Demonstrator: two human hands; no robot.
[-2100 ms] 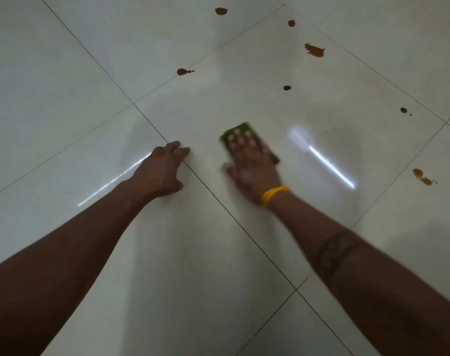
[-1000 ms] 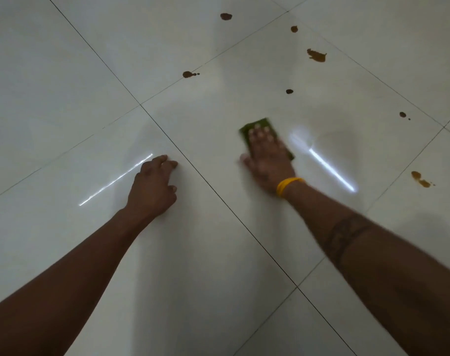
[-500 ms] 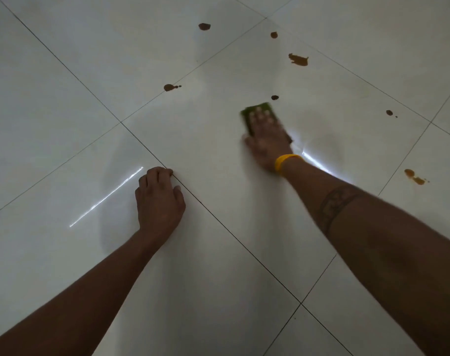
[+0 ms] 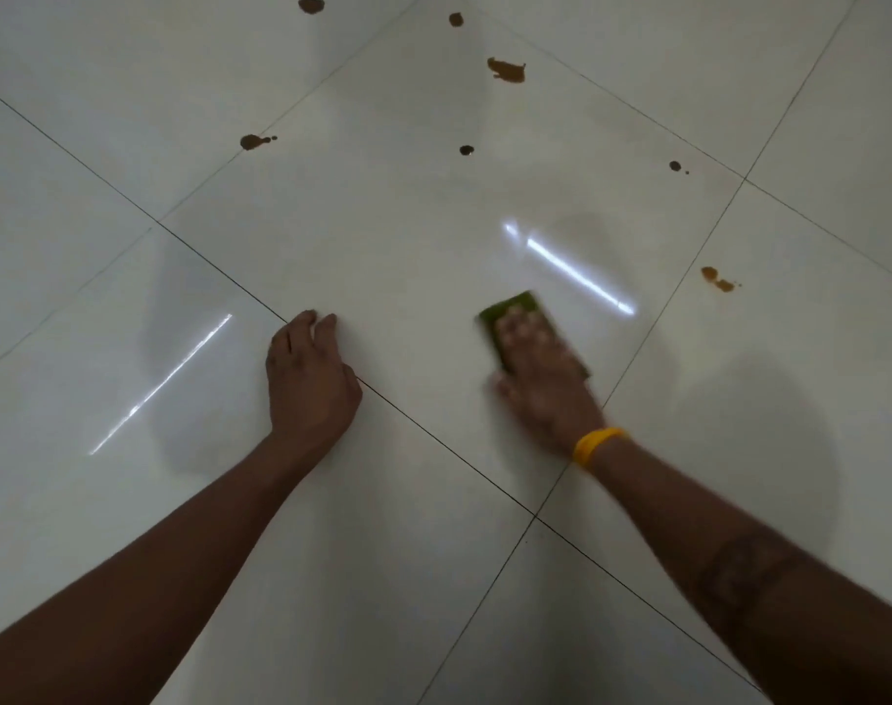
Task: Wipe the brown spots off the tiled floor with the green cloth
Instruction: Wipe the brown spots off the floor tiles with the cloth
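Two hands down on the tiled floor point(image 4: 128, 501). Your right hand point(image 4: 543, 384) lies flat on the green cloth point(image 4: 510, 310), fingers spread a little and pressing it to the tile, not curled round it; hand is motion-blurred. Yellow wristband point(image 4: 597, 445) on that wrist, arm stretched forward from the lower right. Your left hand point(image 4: 309, 379) rests palm-down across a grout line, fingers together and bent slightly, holding nothing, arm reaching in from the lower left. Brown spots point(image 4: 506, 69) sit well beyond the cloth, toward the top, with one more point(image 4: 716, 279) off to the right.
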